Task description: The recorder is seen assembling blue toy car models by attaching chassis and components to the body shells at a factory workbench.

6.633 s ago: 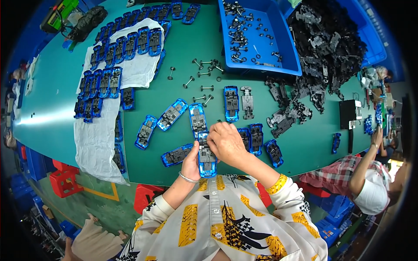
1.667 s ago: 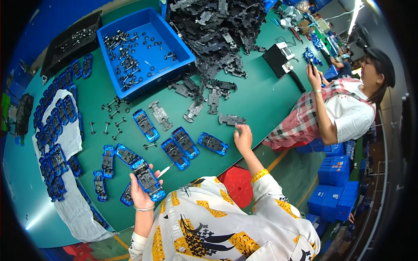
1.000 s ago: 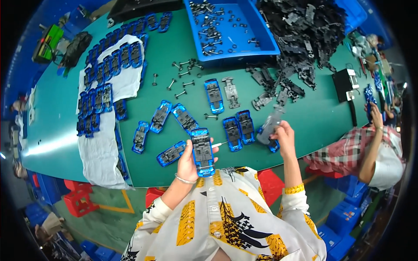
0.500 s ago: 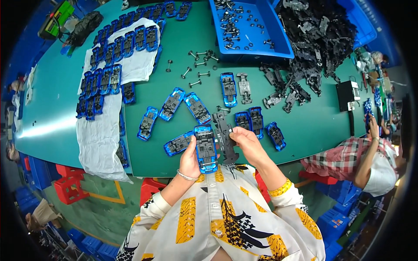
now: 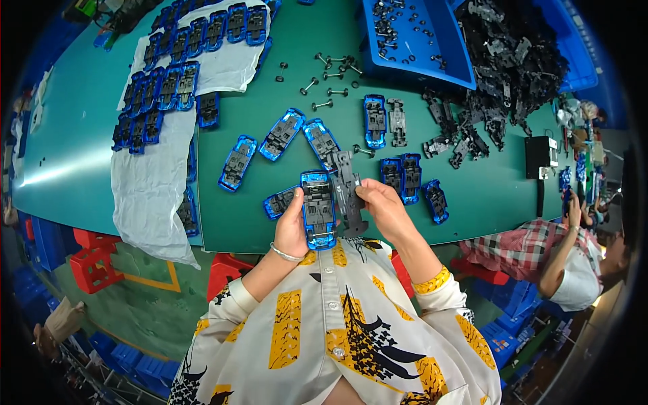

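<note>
A worker in a patterned white shirt [image 5: 329,307] holds a blue toy car [image 5: 318,212] underside up, chest-high at the near side of a green table [image 5: 486,185], the left hand [image 5: 290,226] clasping it by its left side, most of those fingers hidden behind the body. The right hand [image 5: 385,202] pinches a black chassis plate [image 5: 347,192] on end just beside the car; whether the two touch is hard to judge from overhead. The plate's top covers part of a second blue car [image 5: 320,140], and the left hand and the held car partly hide another [image 5: 280,201].

At the top of the view, a blue bin [image 5: 449,71] of small wheels and a heap of black chassis parts [image 5: 516,61] are cut off, as are some of the cars lined up on a white sheet [image 5: 152,202]. At the warped right rim, a co-worker's hand [image 5: 575,210] shows small, its hold difficult to read.

The table's near edge passes behind the worker's forearms, red stools [image 5: 96,266] below it. Bare green surface stretches from the right forearm to a black box [image 5: 538,155], past a lone blue car [image 5: 436,201]; another strip runs between the left forearm and the sheet. Loose axles [image 5: 324,104] lie beyond the hands.
</note>
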A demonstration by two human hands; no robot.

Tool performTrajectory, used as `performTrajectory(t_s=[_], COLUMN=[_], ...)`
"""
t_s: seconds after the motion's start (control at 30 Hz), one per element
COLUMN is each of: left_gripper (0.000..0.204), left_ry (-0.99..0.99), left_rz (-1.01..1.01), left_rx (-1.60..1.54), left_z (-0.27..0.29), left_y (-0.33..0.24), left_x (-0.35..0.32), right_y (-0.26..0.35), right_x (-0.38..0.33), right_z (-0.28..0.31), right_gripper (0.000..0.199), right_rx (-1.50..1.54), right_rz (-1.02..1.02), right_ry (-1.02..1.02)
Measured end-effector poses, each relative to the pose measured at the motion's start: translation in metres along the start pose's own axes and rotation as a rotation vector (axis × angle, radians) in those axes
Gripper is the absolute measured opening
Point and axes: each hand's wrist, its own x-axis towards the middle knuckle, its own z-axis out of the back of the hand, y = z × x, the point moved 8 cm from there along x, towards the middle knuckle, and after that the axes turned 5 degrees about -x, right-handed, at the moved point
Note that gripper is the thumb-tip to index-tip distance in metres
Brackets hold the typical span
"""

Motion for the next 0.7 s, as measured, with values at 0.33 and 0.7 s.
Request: performTrajectory(t_s=[0.33, 0.7], left_gripper=[0.045, 0.044], left_ry=[0.034, 0.027], left_rz=[-0.102, -0.088], left_rx=[-0.002, -0.022], left_z=[0.001, 0.000], left_y=[-0.016, -0.014], left_x=[0.008, 0.006], right_y=[-0.023, -0.015], right_x=[-0.043, -0.040], right_z=[-0.013, -0.013], right_gripper=[0.014, 0.011], right_rx=[0.013, 0.018], right_rz=[-0.157, -0.105], right_ry=[0.035, 0.009])
